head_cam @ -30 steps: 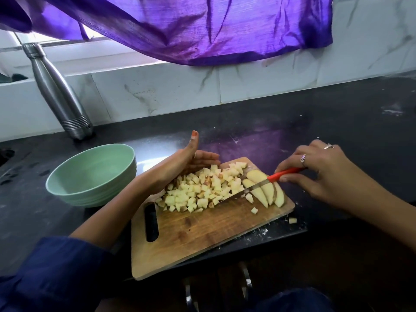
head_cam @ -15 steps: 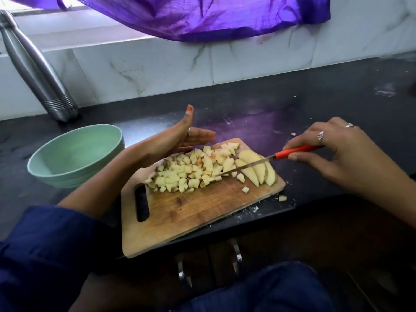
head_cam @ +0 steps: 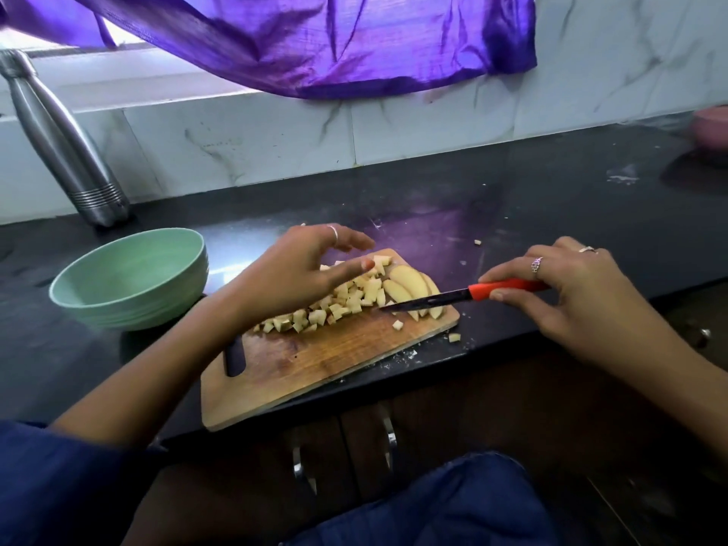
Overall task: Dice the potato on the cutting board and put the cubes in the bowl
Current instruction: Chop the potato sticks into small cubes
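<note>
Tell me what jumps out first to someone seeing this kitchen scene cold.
The pile of potato cubes on the wooden cutting board at the counter's front edge, with the left hand spread over it. To its right, the right hand holds a red-handled knife over uncut potato slices. A green bowl sits left, under a purple curtain.

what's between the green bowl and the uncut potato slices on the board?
In the head view, the left hand and the pile of potato cubes lie between the green bowl and the slices.
</note>
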Motion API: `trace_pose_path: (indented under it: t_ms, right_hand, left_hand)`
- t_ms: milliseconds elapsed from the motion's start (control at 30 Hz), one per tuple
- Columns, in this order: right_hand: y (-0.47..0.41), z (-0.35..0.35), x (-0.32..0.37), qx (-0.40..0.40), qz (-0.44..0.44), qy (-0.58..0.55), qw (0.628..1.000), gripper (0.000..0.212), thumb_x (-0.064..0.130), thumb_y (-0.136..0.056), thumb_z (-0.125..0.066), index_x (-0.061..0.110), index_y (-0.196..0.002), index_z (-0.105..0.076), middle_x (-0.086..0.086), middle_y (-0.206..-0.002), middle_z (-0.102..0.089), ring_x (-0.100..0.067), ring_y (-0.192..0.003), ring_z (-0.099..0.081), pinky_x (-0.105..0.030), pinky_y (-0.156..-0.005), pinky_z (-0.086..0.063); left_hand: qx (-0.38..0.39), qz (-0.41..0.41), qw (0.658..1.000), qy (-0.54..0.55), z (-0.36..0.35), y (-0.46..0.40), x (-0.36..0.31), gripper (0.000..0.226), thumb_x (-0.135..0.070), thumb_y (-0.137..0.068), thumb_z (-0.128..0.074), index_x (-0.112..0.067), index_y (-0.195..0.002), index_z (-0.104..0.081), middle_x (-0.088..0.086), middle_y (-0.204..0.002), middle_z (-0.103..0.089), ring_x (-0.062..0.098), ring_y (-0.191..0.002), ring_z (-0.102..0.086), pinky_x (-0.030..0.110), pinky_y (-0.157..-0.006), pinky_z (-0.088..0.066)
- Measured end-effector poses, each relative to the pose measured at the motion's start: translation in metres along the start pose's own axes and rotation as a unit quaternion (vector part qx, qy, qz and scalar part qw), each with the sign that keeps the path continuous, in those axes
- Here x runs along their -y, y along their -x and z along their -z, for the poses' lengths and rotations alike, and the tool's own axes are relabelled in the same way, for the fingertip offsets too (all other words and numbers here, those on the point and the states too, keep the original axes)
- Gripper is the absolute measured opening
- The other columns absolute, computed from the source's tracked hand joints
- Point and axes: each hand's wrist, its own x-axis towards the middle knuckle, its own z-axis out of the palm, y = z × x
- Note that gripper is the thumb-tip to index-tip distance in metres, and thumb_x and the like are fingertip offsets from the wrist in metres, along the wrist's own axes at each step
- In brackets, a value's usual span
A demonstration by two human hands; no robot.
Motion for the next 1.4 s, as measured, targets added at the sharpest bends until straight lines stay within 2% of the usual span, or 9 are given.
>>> trace_pose_path:
  t_ms: [167, 267, 467, 633, 767, 967, 1100, 1233, 1400]
  right_hand:
    - [0.016, 0.011, -0.008, -0.043, -0.044, 0.015, 0.998, 0.018, 0.025, -0.079, -0.069, 0.026, -0.097, -0.07, 0.004, -0.077, -0.065, -0.016, -0.072, -0.046, -0.038, -0.068, -0.043]
    - [0.021, 0.011, -0.009, -0.062, -0.075, 0.019, 0.995, 0.016, 0.022, -0.081, -0.068, 0.023, -0.096, -0.071, 0.0, -0.08, -0.068, -0.021, -0.072, -0.052, -0.032, -0.066, -0.04]
    - [0.027, 0.01, -0.009, -0.072, -0.116, 0.002, 0.991, 0.018, 0.026, -0.083, -0.065, 0.026, -0.1, -0.07, -0.001, -0.084, -0.067, -0.024, -0.082, -0.055, -0.037, -0.069, -0.047]
    - [0.034, 0.008, -0.006, -0.087, -0.128, -0.014, 0.988, 0.018, 0.023, -0.082, -0.068, 0.025, -0.099, -0.07, -0.001, -0.084, -0.068, -0.025, -0.08, -0.056, -0.035, -0.067, -0.047]
    - [0.036, 0.006, -0.002, -0.1, -0.143, -0.038, 0.984, 0.016, 0.022, -0.081, -0.068, 0.025, -0.097, -0.07, 0.005, -0.078, -0.061, -0.023, -0.076, -0.054, -0.036, -0.065, -0.048]
    - [0.037, 0.005, 0.009, -0.145, -0.199, -0.091, 0.965, 0.023, 0.025, -0.085, -0.066, 0.024, -0.108, -0.067, 0.002, -0.083, -0.061, -0.019, -0.074, -0.056, -0.033, -0.067, -0.047]
    - [0.041, 0.005, 0.021, -0.125, -0.217, -0.1, 0.963, 0.023, 0.029, -0.084, -0.066, 0.026, -0.107, -0.068, 0.006, -0.083, -0.061, -0.015, -0.075, -0.056, -0.029, -0.067, -0.044]
    - [0.051, 0.003, 0.036, -0.087, -0.215, -0.114, 0.966, 0.017, 0.033, -0.082, -0.064, 0.03, -0.097, -0.07, 0.014, -0.08, -0.062, -0.015, -0.073, -0.058, -0.035, -0.063, -0.049]
    - [0.058, -0.007, 0.052, -0.044, -0.168, -0.085, 0.981, 0.014, 0.028, -0.077, -0.072, 0.032, -0.09, -0.07, 0.015, -0.076, -0.063, -0.013, -0.064, -0.056, -0.029, -0.052, -0.046]
  left_hand:
    - [-0.018, -0.073, 0.992, -0.097, -0.024, 0.0, -0.004, 0.018, -0.021, -0.091, -0.059, -0.02, -0.107, -0.067, -0.006, -0.108, -0.062, 0.014, -0.097, -0.058, 0.032, -0.082, -0.046]
    - [-0.01, -0.114, 0.986, -0.12, -0.036, 0.002, -0.01, 0.02, -0.02, -0.089, -0.06, -0.021, -0.107, -0.068, -0.005, -0.112, -0.061, 0.018, -0.102, -0.059, 0.036, -0.083, -0.05]
    - [0.012, -0.149, 0.977, -0.154, -0.045, 0.0, -0.014, 0.028, -0.023, -0.086, -0.053, -0.018, -0.11, -0.066, -0.001, -0.116, -0.062, 0.024, -0.101, -0.06, 0.042, -0.077, -0.052]
    - [0.021, -0.172, 0.97, -0.169, -0.042, -0.004, -0.013, 0.02, -0.027, -0.088, -0.054, -0.017, -0.1, -0.065, -0.003, -0.105, -0.065, 0.021, -0.092, -0.06, 0.037, -0.075, -0.051]
    - [0.017, -0.216, 0.949, -0.228, -0.04, -0.006, -0.012, 0.016, -0.026, -0.091, -0.053, -0.021, -0.099, -0.066, -0.006, -0.097, -0.066, 0.017, -0.09, -0.056, 0.028, -0.072, -0.042]
    - [-0.036, -0.241, 0.932, -0.268, -0.046, 0.002, -0.006, 0.024, -0.025, -0.092, -0.049, -0.02, -0.105, -0.069, -0.003, -0.102, -0.066, 0.019, -0.093, -0.058, 0.03, -0.08, -0.039]
    - [-0.16, -0.243, 0.919, -0.266, -0.046, 0.018, -0.001, 0.02, -0.014, -0.088, -0.065, -0.011, -0.108, -0.069, 0.005, -0.104, -0.067, 0.024, -0.091, -0.06, 0.034, -0.075, -0.044]
    - [-0.256, -0.224, 0.899, -0.275, -0.042, 0.059, -0.004, 0.021, -0.004, -0.087, -0.064, -0.007, -0.107, -0.071, 0.009, -0.101, -0.069, 0.022, -0.09, -0.06, 0.034, -0.074, -0.047]
    - [-0.217, -0.159, 0.916, -0.297, -0.04, 0.108, 0.003, 0.022, -0.004, -0.086, -0.063, -0.005, -0.106, -0.071, 0.008, -0.101, -0.068, 0.022, -0.089, -0.06, 0.032, -0.072, -0.048]
